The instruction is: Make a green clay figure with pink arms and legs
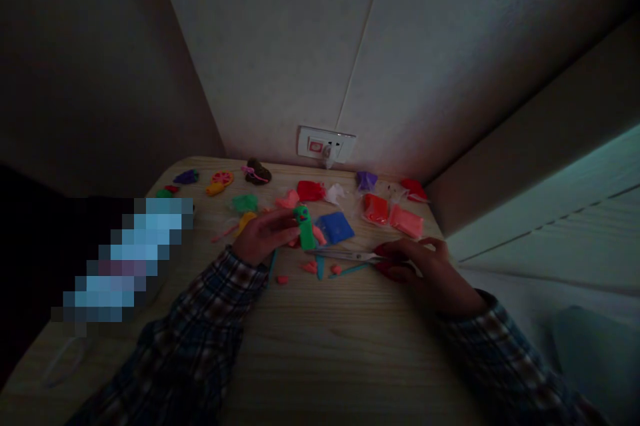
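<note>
My left hand point(263, 236) is closed on a green clay piece point(306, 233), a flat upright strip with small dark and red marks near its top. In my right hand point(435, 273) are scissors point(357, 256) with red handles. Their blades point left, and the tips are close to the lower end of the green piece; whether they touch it I cannot tell. Below the blades lie pink clay bits point(310, 267) and blue clay tools point(350, 271). A blue clay packet point(336, 229) lies just behind the blades.
Packets of red clay point(375, 209), pink clay point(407, 220) and purple clay point(367, 181) lie at the back right of the wooden table point(320, 359). Finished-looking clay shapes, one an orange wheel point(223, 178), sit back left. A wall socket point(327, 145) is behind the table.
</note>
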A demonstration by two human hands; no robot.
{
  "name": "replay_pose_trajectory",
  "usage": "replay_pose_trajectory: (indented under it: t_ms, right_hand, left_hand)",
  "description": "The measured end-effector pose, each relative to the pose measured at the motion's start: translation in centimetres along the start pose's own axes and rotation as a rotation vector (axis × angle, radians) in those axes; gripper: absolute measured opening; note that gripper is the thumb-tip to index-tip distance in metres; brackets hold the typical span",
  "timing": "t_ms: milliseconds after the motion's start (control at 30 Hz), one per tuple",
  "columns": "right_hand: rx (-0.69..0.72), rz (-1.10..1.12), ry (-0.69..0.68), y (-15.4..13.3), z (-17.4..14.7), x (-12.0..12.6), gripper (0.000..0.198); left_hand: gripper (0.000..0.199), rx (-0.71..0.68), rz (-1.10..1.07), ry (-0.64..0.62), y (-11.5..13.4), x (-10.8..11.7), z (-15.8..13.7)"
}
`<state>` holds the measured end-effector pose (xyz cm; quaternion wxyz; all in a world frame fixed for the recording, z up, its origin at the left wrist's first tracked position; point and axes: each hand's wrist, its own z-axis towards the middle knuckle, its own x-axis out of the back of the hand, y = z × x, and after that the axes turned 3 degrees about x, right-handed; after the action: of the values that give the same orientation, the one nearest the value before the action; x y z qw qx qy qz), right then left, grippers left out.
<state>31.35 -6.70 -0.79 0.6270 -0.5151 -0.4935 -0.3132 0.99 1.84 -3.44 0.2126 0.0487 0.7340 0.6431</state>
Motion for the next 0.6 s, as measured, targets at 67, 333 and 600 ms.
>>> replay_pose_trajectory:
  t_ms: [67, 333, 600]
  right_hand:
    - [0.029, -0.063, 0.048, -0.1, 0.5, 0.0, 0.021]
    - [0.099, 0.143, 0.210, -2.8, 2.3, 1.1, 0.017]
    - [0.251, 0.950, 0.002, -8.8, 7.5, -1.4, 0.034]
  left_hand:
    - [0.040, -0.008, 0.023, -0.005, 0.1, 0.1, 0.0]
    - [0.039, 0.039, -0.027, -0.055, 0.3, 0.0, -0.2]
    - [0.037, 0.036, 0.044, -0.056, 0.3, 0.2, 0.0]
